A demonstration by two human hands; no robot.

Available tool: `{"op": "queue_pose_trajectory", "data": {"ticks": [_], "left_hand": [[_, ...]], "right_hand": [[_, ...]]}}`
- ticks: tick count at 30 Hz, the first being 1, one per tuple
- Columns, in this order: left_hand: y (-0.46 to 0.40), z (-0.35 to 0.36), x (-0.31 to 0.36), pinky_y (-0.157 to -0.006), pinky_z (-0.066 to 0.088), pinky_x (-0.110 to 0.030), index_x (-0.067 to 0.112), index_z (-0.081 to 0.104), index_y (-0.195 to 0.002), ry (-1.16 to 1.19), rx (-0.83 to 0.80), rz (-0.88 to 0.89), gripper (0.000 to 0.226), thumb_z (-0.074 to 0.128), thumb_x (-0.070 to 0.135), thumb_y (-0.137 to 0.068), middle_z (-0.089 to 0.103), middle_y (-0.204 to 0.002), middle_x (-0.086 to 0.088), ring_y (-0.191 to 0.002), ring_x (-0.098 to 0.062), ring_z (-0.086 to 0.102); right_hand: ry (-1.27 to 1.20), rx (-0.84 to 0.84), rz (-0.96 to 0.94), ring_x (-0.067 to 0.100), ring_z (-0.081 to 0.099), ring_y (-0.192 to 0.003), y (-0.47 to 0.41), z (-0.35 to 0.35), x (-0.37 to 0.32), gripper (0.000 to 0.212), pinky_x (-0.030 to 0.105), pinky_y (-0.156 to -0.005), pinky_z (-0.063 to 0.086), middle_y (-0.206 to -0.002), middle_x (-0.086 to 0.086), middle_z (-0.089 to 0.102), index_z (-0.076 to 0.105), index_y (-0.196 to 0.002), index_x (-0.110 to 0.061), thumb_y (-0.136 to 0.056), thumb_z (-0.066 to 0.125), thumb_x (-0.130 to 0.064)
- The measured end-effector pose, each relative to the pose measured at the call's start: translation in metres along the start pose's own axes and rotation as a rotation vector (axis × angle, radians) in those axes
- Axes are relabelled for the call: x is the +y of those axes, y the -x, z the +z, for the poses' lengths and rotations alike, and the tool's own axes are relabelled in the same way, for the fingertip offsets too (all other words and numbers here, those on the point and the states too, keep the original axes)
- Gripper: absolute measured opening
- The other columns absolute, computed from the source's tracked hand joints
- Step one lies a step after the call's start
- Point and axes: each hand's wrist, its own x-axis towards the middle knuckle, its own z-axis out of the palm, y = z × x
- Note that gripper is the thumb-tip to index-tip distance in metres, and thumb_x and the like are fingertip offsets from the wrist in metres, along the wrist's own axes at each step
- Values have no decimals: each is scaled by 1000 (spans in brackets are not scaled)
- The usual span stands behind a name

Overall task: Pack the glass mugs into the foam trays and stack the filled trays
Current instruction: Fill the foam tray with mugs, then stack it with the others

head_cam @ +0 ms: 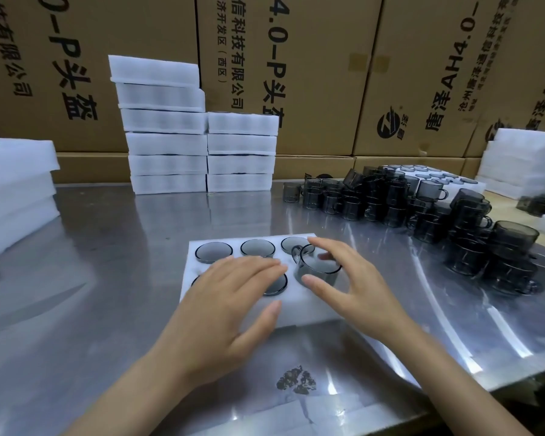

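A white foam tray (pixel 299 313) lies on the steel table in front of me, with smoky glass mugs sunk into its round holes. One mug (pixel 316 268) stands higher than the rest at the tray's near right hole, its handle pointing left and back. My right hand (pixel 350 278) curls around this mug, thumb at its near side, fingers over its far rim. My left hand (pixel 230 297) lies flat on the tray with straight fingers, covering the near left and middle holes. A heap of loose grey mugs (pixel 422 209) sits at the right.
Two stacks of filled foam trays (pixel 199 143) stand at the back against cardboard boxes (pixel 296 58). More foam trays (pixel 16 190) are piled at the left edge and far right (pixel 523 158). A dark stain (pixel 296 380) marks the table near me.
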Motion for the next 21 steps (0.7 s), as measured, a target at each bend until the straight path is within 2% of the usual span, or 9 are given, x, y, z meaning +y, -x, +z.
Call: {"op": "queue_pose_trajectory", "data": {"ticks": [3, 8, 11, 13, 15, 17, 21], "left_hand": [[-7, 7, 6, -98, 38, -32, 14, 62, -124, -42, -2, 48, 45, 41, 37, -92, 60, -126, 5, -115, -13, 56], [-9, 16, 7, -89, 48, -33, 13, 66, -117, -94, -14, 109, 40, 45, 35, -90, 65, -119, 3, -106, -15, 61], [-11, 17, 8, -96, 48, -36, 12, 61, -125, -97, -27, 85, 46, 44, 37, -90, 60, -129, 1, -115, -15, 58], [-15, 18, 10, -104, 41, -37, 12, 53, -134, -140, -59, 50, 54, 41, 42, -91, 50, -141, 0, -125, -15, 51], [-18, 21, 12, -107, 35, -39, 13, 49, -137, -198, -107, 34, 59, 36, 47, -91, 44, -145, 0, -131, -15, 46], [-18, 24, 14, -103, 39, -40, 14, 55, -133, -281, -149, 45, 59, 35, 48, -89, 52, -139, 1, -127, -15, 51], [-19, 28, 15, -99, 44, -38, 15, 65, -121, -275, -162, 23, 57, 38, 50, -84, 63, -126, 3, -116, -13, 60]], "right_hand": [[-27, -11, -7, 1, 56, -107, -2, 1, 4, 51, 31, -98, 43, -120, -15, 58, 52, -130, -27, -83, 71, -25], [-7, -48, -53, 1, 53, -113, -2, 3, 9, 49, 34, -100, 42, -128, -19, 53, 52, -132, -26, -85, 69, -25], [-41, -34, -69, -3, 36, -132, 1, 3, 9, 55, 25, -111, 30, -143, -19, 41, 44, -137, -31, -86, 63, -37], [14, -2, -106, -5, 24, -138, 3, 1, 9, 57, 20, -114, 20, -150, -18, 32, 36, -141, -33, -88, 56, -40], [135, -30, -149, -6, 18, -140, 7, 1, 9, 58, 24, -116, 16, -152, -19, 26, 31, -143, -32, -89, 45, -45], [241, -127, -112, -10, 12, -139, 10, 1, 10, 55, 30, -118, 15, -149, -26, 23, 28, -142, -37, -89, 34, -51], [350, -238, -49, -17, 5, -137, 9, 0, 14, 53, 25, -118, 10, -144, -38, 16, 24, -141, -46, -89, 25, -51]]}}
